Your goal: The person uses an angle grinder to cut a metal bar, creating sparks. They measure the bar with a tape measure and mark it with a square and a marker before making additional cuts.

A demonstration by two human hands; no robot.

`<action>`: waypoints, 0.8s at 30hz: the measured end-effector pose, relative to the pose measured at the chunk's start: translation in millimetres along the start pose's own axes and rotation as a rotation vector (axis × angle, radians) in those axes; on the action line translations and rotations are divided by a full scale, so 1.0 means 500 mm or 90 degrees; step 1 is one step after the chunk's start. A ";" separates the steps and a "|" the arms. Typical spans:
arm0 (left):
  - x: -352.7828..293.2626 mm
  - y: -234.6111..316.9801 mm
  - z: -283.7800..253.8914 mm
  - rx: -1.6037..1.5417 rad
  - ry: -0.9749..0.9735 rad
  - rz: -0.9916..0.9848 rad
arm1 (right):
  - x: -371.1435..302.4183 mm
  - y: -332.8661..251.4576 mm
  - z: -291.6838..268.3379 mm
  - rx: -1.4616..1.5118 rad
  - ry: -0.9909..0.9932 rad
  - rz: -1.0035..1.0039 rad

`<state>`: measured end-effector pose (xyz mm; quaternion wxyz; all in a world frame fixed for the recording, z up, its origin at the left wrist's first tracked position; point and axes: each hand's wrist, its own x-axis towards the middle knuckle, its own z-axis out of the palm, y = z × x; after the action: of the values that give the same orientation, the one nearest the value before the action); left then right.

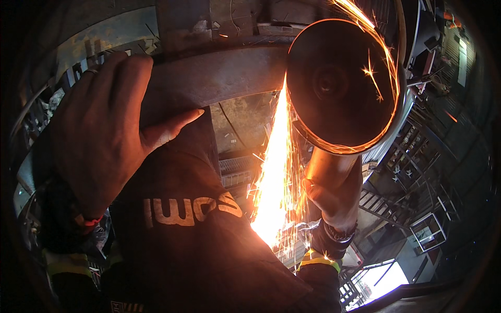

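A flat metal bar [219, 78] runs across the upper middle, its edges bent by the lens. My left hand [104, 125] grips it at the left end, fingers over the far edge and thumb stretched along the near edge. On the right, my right hand [331, 201] is closed around the body of an angle grinder [329, 167]. The grinder's large round disc [339, 115] meets the right part of the bar, and its rim glows orange. Bright sparks [279, 198] pour from the contact down toward me. The disc hides the bar's right end.
My dark clothing [193, 250] with pale lettering fills the lower middle, close to the sparks. Metal racks [412, 151] and a small square frame [429, 232] stand on the right. More sparks fly off at the top. Scrap [49, 104] lies at the far left.
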<state>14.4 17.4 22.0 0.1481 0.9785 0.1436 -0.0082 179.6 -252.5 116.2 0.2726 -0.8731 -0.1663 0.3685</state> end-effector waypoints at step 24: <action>0.039 -0.025 -0.017 -0.042 0.001 0.003 | 0.041 -0.035 -0.021 -0.027 -0.011 -0.038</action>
<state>29.4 36.6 25.5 0.1799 0.9735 0.1414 -0.0026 199.7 -232.2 121.2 0.2632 -0.8701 -0.2029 0.3641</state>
